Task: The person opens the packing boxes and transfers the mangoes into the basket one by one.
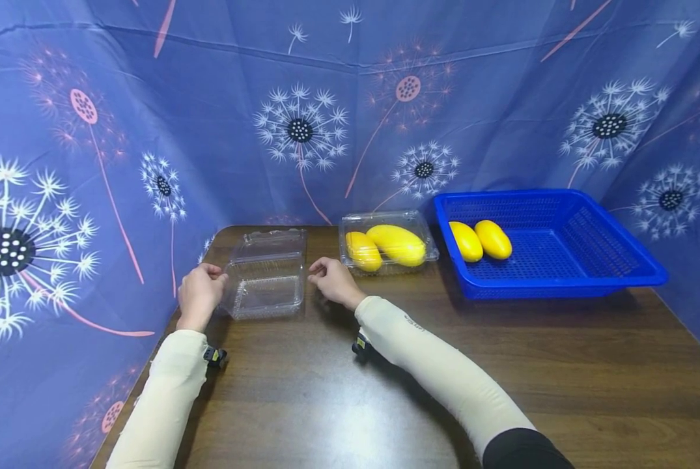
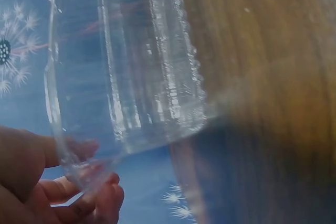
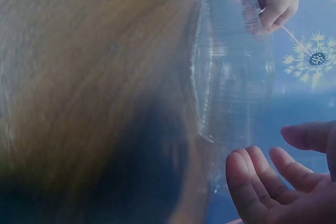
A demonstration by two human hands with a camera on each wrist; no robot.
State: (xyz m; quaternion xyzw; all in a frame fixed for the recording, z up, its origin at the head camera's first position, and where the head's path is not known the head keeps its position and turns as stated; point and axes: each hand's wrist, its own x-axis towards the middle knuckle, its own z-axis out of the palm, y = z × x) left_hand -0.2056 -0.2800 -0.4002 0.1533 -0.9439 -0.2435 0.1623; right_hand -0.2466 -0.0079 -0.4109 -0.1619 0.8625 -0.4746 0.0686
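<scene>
1. A blue curtain (image 1: 221,85) with dandelion prints spreads behind everything and down my left side.
2. Below it lies the brown wooden tabletop (image 1: 338,365), shiny in front of me.
3. The blue basket (image 1: 549,290) sits on the tabletop to my right, near the curtain.
4. Pale sleeves (image 1: 443,371) cover both my forearms.
5. The open box (image 1: 266,290), clear plastic, is between my hands at the left part of the tabletop, one half nearer me, the other toward the curtain.
6. Just right of it stands the closed box (image 1: 355,223), also clear.
7. My left hand (image 1: 200,296) pinches the open box's rim on its left side, thumb against fingers.
8. My right hand (image 1: 336,283) is released, thumb parted from loosely bent fingers, just beside the open box's right edge.
9. Four yellow mangoes (image 1: 396,245): two inside the closed box, two at the left end of the basket.
10. A small black camera (image 1: 215,355) is on each wrist.
</scene>
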